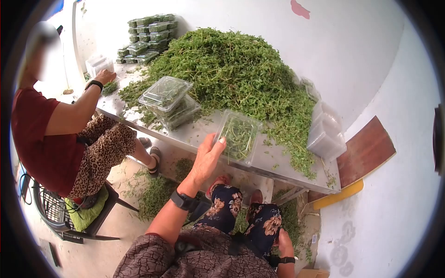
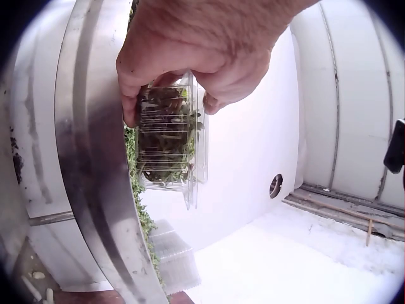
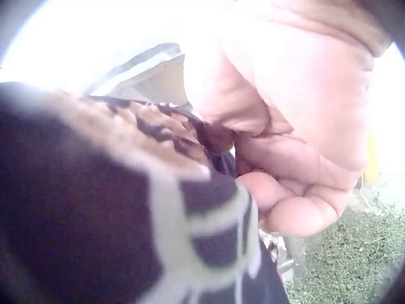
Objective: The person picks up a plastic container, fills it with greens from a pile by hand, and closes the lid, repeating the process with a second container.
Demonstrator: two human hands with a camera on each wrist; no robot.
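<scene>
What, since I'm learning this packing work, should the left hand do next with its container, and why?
Probably set the container on the small stack to its left: the left hand holds it by the edge of the table, greens show inside, its lid looks closed, and that stack looks similarly filled and lidded.

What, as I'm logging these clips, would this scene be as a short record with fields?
Left hand: holds clear box with greens inside
Right hand: by patterned trousers
Table: metal, bears heaped greens
Filled boxes: stacked, table's far left
Empty-looking containers: nested, right end
Other person: seated, left
</scene>
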